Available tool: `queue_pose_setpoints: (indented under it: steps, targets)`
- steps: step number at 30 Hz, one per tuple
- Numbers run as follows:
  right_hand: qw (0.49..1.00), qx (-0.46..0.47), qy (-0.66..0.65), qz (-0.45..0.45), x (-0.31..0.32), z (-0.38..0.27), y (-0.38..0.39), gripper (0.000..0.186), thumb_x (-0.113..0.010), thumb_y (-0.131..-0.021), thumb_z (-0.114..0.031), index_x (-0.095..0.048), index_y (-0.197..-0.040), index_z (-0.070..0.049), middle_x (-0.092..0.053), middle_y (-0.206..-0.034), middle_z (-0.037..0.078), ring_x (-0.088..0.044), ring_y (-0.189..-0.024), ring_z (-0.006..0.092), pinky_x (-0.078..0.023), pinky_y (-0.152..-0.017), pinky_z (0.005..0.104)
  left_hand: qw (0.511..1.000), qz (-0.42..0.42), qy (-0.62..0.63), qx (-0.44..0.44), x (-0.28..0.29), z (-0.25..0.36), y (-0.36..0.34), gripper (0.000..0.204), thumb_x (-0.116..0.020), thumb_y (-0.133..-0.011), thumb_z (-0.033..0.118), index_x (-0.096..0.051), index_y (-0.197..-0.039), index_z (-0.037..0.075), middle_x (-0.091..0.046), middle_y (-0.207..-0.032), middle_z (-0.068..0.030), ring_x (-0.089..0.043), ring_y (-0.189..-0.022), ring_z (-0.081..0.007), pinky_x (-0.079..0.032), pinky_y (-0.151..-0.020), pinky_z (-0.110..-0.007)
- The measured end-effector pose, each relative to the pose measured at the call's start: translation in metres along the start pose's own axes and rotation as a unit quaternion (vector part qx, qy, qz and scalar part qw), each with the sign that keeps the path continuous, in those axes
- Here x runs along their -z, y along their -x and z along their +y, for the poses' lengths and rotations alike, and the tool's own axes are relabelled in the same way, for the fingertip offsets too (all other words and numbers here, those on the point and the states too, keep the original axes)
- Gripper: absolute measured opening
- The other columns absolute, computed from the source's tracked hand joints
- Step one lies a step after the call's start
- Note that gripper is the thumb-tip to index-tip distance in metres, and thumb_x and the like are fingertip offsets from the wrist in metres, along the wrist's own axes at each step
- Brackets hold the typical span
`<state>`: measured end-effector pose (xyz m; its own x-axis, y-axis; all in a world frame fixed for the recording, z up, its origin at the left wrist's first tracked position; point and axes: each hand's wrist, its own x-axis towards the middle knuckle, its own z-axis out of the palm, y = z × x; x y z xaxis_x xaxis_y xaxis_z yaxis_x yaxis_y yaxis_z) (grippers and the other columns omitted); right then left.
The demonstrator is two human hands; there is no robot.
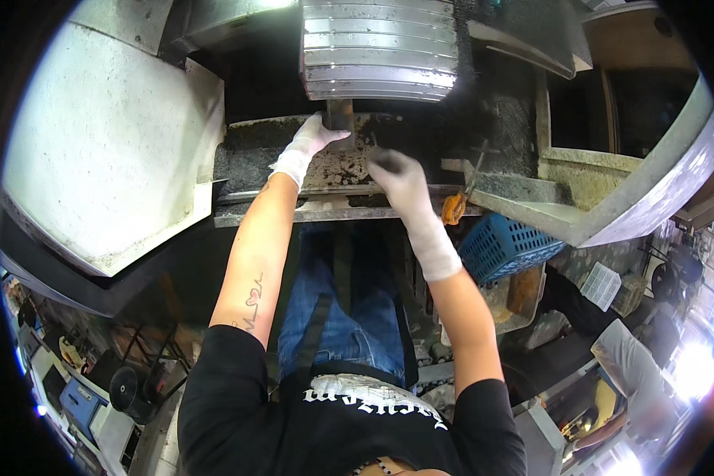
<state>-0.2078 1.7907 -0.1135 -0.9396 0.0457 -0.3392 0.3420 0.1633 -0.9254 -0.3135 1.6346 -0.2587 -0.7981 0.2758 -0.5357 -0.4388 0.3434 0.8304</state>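
My left hand (pixel 319 136), in a white glove, reaches to an upright grey metal bar (pixel 340 120) below a ribbed metal cover. Its thumb lies across the bar, and the fingers curl at the bar's left side, partly hidden. My right hand (pixel 401 178), gloved too, hovers to the right of the bar and apart from it. Motion smears it, but its fingers are curled in; whatever they hold, if anything, cannot be made out. Beneath both hands is a dirty machine bed (pixel 333 168) strewn with dark chips.
The ribbed cover (pixel 379 51) overhangs the bed. Right of my right hand, an orange-handled tool (pixel 453 208) leans at the ledge, above a blue plastic basket (pixel 506 247). Pale machine panels (pixel 111 151) flank both sides. Another person (pixel 635 381) is at the lower right.
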Motion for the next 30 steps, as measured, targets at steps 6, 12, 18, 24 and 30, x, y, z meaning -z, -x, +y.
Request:
queue_pose_setpoints:
  steps: [6,12,18,24,30]
  targets:
    - [0.928,-0.003,0.373,0.018,-0.034,0.026,-0.123,0.045,-0.057,-0.065,-0.036,-0.054,-0.097,-0.004,-0.055,-0.094,0.018,-0.052,-0.089,0.0299,-0.039,-0.080,0.0357,0.998,-0.007,0.055,-0.040,-0.004,-0.017,-0.010,0.056,-0.072,-0.059,0.030,-0.050,-0.101,0.000,-0.056,-0.096,-0.0160,-0.052,-0.091,-0.0261,-0.040,-0.080,-0.031]
    - [0.844,0.172,0.508,-0.017,-0.032,0.049,-0.172,0.038,-0.043,-0.078,-0.037,-0.051,-0.103,-0.010,-0.052,-0.105,0.010,-0.047,-0.097,0.0262,-0.036,-0.084,0.0356,0.988,0.045,-0.145,0.001,-0.003,0.013,0.021,0.062,-0.072,-0.057,0.038,-0.051,-0.099,-0.002,-0.056,-0.093,-0.0190,-0.053,-0.088,-0.0284,-0.040,-0.078,-0.032]
    - [0.938,0.023,0.332,-0.099,-0.018,0.034,-0.142,0.044,-0.053,-0.075,-0.035,-0.047,-0.109,-0.008,-0.052,-0.106,0.013,-0.048,-0.098,0.0263,-0.035,-0.086,0.0325,0.972,0.057,-0.221,0.047,-0.004,0.035,0.040,0.069,-0.071,-0.055,0.039,-0.045,-0.106,0.001,-0.048,-0.107,-0.0178,-0.049,-0.097,-0.0292,-0.041,-0.080,-0.034]
    - [0.963,0.035,0.245,-0.107,-0.022,0.018,-0.080,0.032,-0.057,-0.071,-0.029,-0.056,-0.095,-0.007,-0.057,-0.088,0.011,-0.055,-0.079,0.0240,-0.042,-0.072,0.0308,0.960,0.051,-0.268,0.059,-0.010,0.036,0.071,0.082,-0.073,-0.053,0.038,-0.032,-0.113,0.001,-0.043,-0.110,-0.0192,-0.046,-0.100,-0.0314,-0.039,-0.083,-0.036]
    - [0.922,0.179,0.336,-0.066,-0.036,0.019,-0.006,0.015,-0.057,-0.069,-0.023,-0.057,-0.075,-0.009,-0.057,-0.080,0.006,-0.055,-0.061,0.0261,-0.044,-0.053,0.0319,0.968,-0.005,-0.249,-0.037,-0.005,0.021,0.094,0.069,-0.071,-0.055,0.032,-0.038,-0.109,0.004,-0.051,-0.100,-0.0178,-0.050,-0.092,-0.0324,-0.041,-0.076,-0.036]
